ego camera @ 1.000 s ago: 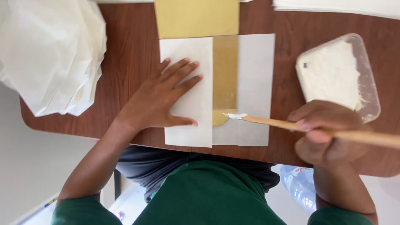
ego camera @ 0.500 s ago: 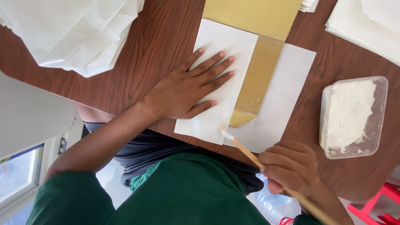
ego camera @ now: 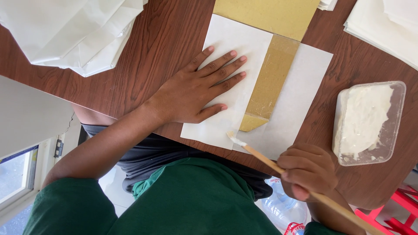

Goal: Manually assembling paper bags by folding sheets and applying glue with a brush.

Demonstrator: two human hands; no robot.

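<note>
Here we press our left hand (ego camera: pixel 198 89) flat, fingers spread, on the white folded sheet (ego camera: pixel 230 78) on the counter (ego camera: pixel 143 56), while our right hand (ego camera: pixel 307 169) closes its grip around a wooden brush (ego camera: pixel 278 165), its seemingly paste-laden tip meeting the sheet's near edge.

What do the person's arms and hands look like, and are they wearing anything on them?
Both hands are bare: no gloves, rings or watch show on the left hand or the right hand. The forearms are bare too. Dark green short sleeves cover the upper arms. The left hand's fingernails look short and plain.
</note>
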